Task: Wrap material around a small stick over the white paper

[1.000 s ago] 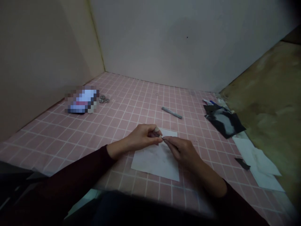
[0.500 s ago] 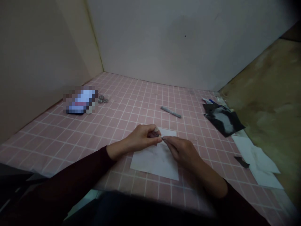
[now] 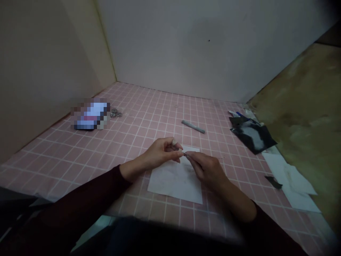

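Left hand (image 3: 161, 152) has been spread slightly, whether gripping cannot be told; a thin piece (image 3: 184, 154) is pinched by the right hand (image 3: 209, 168), above 12 o'clock on the paper (image 3: 173, 181), and could be dropped if slackly held

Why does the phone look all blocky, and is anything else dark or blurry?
In the head view, coarse square blocks hide the phone, though it glows; the light is dim, the sleeves nearly black; the small piece between left hand and right hand looks too soft to make out.
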Tool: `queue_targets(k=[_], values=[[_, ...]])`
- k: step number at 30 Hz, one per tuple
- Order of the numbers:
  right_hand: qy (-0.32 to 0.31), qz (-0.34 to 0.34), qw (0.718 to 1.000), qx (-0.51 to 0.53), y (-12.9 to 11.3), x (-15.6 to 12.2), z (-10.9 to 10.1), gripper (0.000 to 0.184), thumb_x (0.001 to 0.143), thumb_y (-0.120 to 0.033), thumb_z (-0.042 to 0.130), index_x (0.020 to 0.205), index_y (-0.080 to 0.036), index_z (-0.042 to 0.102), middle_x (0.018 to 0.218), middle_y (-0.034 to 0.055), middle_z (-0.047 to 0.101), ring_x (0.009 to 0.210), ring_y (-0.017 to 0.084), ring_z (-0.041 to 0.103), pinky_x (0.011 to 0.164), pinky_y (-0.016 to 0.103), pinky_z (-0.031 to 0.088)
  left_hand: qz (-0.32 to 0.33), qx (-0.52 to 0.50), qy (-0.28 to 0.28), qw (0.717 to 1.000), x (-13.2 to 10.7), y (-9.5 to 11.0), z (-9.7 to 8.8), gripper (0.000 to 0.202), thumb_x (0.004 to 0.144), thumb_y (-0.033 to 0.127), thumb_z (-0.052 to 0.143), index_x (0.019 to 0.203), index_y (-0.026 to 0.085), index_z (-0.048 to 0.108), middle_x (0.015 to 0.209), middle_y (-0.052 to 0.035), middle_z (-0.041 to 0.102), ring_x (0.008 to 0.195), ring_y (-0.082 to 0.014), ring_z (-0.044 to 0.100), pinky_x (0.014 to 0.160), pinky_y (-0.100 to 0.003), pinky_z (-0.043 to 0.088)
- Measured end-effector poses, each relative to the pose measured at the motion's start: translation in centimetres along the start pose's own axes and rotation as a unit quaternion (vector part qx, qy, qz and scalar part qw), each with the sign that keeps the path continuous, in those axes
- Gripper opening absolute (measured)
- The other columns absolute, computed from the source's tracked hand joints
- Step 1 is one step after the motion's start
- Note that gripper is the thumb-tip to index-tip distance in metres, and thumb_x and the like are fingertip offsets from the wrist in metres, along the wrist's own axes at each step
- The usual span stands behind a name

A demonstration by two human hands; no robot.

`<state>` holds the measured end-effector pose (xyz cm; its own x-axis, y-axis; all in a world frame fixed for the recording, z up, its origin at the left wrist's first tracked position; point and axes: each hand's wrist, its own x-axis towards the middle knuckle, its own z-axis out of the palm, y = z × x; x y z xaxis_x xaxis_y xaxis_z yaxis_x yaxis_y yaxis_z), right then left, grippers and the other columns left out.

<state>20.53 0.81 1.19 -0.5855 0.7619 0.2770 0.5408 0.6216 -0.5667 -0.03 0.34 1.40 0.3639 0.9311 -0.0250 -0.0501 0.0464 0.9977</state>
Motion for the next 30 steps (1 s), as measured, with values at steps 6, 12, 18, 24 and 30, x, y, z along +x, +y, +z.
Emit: queue_targets(k=[6, 12, 18, 24, 30], values=[[-0.167, 0.096, 0.961, 0.200, -0.3, 0.7, -1.3, 0.032, 0.093, -0.035, 0.045, 0.084, -0.014, 0.067, 0.052, -0.0039, 0.045, 0.046, 0.009, 0.040, 0.046, 0.021, 0.032, 0.140, 0.182, 0.008, 0.973, -0.6, 0.2, 0.0, 0.017, 0.082, 0.027, 0.064, 0.092, 0.014, 0.058, 0.085, -0.0035, 0.060, 0.074, -0.0121, 0.059, 0.070, -0.026, 0.048], [-0.099, 0.043, 0.986, 0.125, 0.3, 0.4, -0.9, 0.027, 0.093, -0.031, 0.046, 0.086, -0.016, 0.067, 0.064, 0.0009, 0.057, 0.060, 0.012, 0.052, 0.059, 0.024, 0.040, 0.139, 0.220, 0.001, 0.966, -0.6, 0.4, -0.2, 0.015, 0.084, 0.028, 0.061, 0.091, 0.015, 0.058, 0.082, -0.0030, 0.060, 0.072, -0.0123, 0.059, 0.068, -0.026, 0.049], [-0.101, 0.037, 0.991, 0.077, -0.1, 0.3, -0.9, 0.029, 0.094, -0.029, 0.045, 0.081, -0.015, 0.067, 0.067, 0.0025, 0.059, 0.062, 0.013, 0.052, 0.062, 0.025, 0.040, 0.080, 0.162, -0.012, 0.983, -0.4, 0.1, -0.2, 0.017, 0.083, 0.028, 0.062, 0.092, 0.014, 0.057, 0.080, -0.0026, 0.062, 0.071, -0.0126, 0.061, 0.065, -0.025, 0.050], [-0.194, 0.073, 0.959, 0.193, -0.2, 0.5, -1.9, 0.035, 0.095, -0.037, 0.042, 0.085, -0.014, 0.068, 0.050, -0.0043, 0.043, 0.046, 0.009, 0.040, 0.047, 0.021, 0.032, 0.215, 0.319, -0.034, 0.922, -0.7, 0.8, -0.2, 0.013, 0.084, 0.024, 0.061, 0.094, 0.015, 0.060, 0.085, -0.0037, 0.061, 0.077, -0.0133, 0.058, 0.072, -0.027, 0.048], [-0.038, 0.013, 0.995, -0.093, -0.8, -0.3, -0.3, 0.030, 0.094, -0.024, 0.038, 0.102, -0.019, 0.066, 0.079, 0.0071, 0.067, 0.072, 0.017, 0.059, 0.065, 0.026, 0.044, 0.045, 0.167, -0.016, 0.985, -0.4, 0.4, -0.1, 0.019, 0.086, 0.032, 0.059, 0.091, 0.014, 0.057, 0.072, -0.0006, 0.060, 0.064, -0.0114, 0.059, 0.058, -0.022, 0.047]])
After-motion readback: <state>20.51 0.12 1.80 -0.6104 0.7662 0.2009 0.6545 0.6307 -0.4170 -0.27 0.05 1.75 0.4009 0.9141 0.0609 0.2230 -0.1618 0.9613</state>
